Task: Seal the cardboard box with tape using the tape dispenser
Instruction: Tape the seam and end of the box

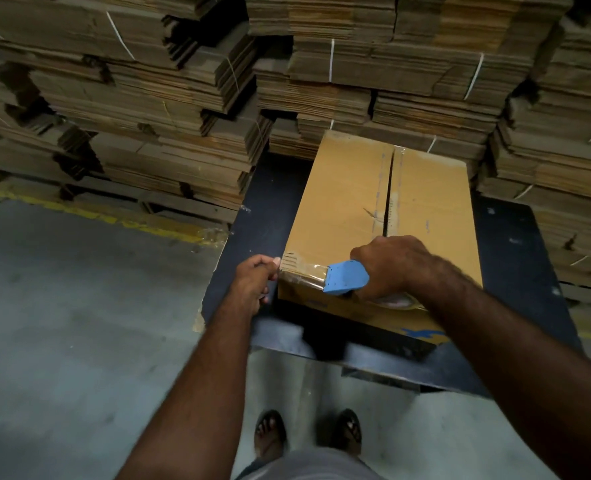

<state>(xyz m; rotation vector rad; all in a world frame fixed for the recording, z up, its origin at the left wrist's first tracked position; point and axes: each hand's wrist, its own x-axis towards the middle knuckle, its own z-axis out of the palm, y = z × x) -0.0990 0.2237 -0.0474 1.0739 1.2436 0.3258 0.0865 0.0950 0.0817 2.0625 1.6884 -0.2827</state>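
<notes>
**Taping the near edge of the box**

Sandalled feet [308,433] are standing on the grey floor [62,323] at the bottom of the frame. Above them, the left hand [256,280] is pinching the near left corner of the cardboard box [373,209], fingers curled against the edge. At centre, the right hand [391,268] is gripping the blue tape dispenser [346,277], fingers wrapped round it, pressing it on the box's near top edge, where clear tape [304,271] is lying. The box is sitting on a dark table [263,220]. Bundled flat cardboard stacks [148,98] are filling the upper frame.
</notes>
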